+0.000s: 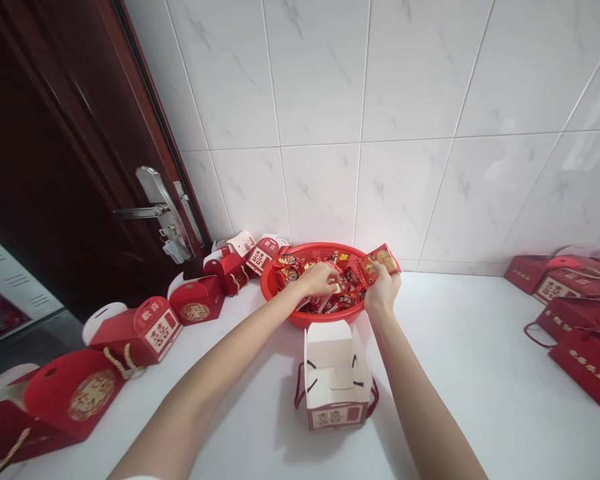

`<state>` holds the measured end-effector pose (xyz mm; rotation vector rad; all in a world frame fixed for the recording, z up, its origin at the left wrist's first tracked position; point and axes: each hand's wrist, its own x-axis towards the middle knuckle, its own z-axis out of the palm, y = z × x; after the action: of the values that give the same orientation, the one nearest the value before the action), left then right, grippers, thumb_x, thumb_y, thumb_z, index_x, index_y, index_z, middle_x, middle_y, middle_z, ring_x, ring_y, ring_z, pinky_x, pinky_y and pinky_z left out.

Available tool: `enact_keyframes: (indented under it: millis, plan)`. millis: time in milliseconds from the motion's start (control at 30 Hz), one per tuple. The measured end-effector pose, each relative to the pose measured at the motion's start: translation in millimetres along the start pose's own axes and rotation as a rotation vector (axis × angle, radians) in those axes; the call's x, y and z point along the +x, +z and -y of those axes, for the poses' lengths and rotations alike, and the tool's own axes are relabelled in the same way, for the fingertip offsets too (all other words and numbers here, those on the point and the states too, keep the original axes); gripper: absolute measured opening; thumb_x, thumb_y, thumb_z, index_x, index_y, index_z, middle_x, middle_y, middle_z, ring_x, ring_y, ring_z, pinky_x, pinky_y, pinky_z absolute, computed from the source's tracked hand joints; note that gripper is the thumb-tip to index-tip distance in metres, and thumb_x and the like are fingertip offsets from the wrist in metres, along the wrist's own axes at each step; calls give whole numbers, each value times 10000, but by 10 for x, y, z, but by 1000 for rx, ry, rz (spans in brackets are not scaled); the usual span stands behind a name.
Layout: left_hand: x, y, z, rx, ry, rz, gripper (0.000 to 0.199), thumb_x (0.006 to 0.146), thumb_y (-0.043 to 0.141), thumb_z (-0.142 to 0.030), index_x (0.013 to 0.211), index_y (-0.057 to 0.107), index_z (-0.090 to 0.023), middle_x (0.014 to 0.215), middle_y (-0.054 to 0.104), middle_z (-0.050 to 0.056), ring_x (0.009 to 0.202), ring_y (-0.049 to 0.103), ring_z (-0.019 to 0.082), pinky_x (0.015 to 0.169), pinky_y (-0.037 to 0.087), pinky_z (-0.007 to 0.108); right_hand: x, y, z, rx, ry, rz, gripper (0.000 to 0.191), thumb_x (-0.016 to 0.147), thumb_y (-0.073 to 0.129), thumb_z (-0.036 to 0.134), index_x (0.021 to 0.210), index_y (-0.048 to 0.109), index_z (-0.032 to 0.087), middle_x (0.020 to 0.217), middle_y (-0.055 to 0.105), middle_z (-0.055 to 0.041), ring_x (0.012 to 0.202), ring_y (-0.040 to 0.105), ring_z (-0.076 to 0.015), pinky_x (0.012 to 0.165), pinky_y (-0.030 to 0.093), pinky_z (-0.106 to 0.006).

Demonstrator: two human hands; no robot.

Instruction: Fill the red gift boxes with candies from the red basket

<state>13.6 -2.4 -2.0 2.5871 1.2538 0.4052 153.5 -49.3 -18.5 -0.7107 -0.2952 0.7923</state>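
A red plastic basket full of wrapped candies stands against the tiled wall. My left hand reaches into it, fingers curled down among the candies; something small and pale shows at the fingertips, too small to name. At the basket's right rim, my right hand grips a red and gold packet. Nearer to me sits an open gift box, white inside, with dark red cord handles at its sides. No contents show in it.
Red gift boxes line the left side of the white table, some with rope handles. More red boxes are grouped at the right. A dark door with a metal handle is at the left.
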Motion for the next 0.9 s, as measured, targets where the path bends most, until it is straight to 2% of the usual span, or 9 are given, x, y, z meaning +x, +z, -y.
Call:
enact_keyframes:
  millis: [100,167,200,300,400,500,567,733,900]
  plan:
    - [89,78,-179,53,167,220,254,667,648,-116,842,775,-250,1006,754,16,949,680,217,846,497,266,0,-9,1,-3,-3,-10,215,630,651,238,819,553,208,775,657,32,733,654,-162,645,567,-285]
    - [176,166,-300,132,147,414,207,631,677,-120,770,757,-251,877,761,19,855,688,240,790,505,298,0,-19,-14,-12,-1,-10,221,638,650,245,831,551,209,771,658,32,731,658,-165,651,569,-292]
    - [226,211,-353,165,114,449,164,608,697,-121,715,738,-239,824,758,38,839,689,265,786,504,323,3,-25,-22,-18,2,-10,226,640,649,244,840,549,209,768,659,30,731,660,-168,652,570,-297]
    - [378,305,-448,243,13,430,149,539,762,-132,656,708,-208,868,763,124,983,667,370,901,468,425,21,-47,-43,-41,13,1,242,640,641,241,855,533,213,755,660,27,730,670,-182,650,577,-313]
    - [484,325,-440,273,-80,424,286,481,814,-183,759,745,-182,1009,751,196,1069,629,447,957,429,506,40,-60,-51,-61,22,17,249,638,641,247,854,520,220,746,658,31,722,670,-186,633,582,-321]
    - [522,317,-377,265,-136,419,404,485,810,-217,882,762,-154,1104,722,243,1090,616,472,960,427,536,40,-57,-46,-71,22,31,230,636,637,247,832,519,221,729,650,36,712,657,-178,615,576,-309]
    - [528,312,-329,243,-150,427,398,487,800,-226,876,760,-152,1069,729,237,1054,633,459,934,452,521,30,-50,-36,-74,22,46,213,634,634,244,814,523,219,713,641,34,707,652,-177,617,574,-309]
    - [519,309,-202,135,-128,459,205,469,785,-222,646,695,-174,798,733,137,793,675,338,759,519,403,7,-42,-8,-77,29,55,199,636,622,234,814,538,212,699,634,29,710,651,-184,654,581,-332]
    - [484,338,-97,1,-84,414,167,502,748,-200,653,676,-209,672,693,39,734,643,242,708,500,308,30,-62,-17,-88,31,54,200,634,633,232,804,530,210,713,631,27,716,645,-179,657,574,-322]
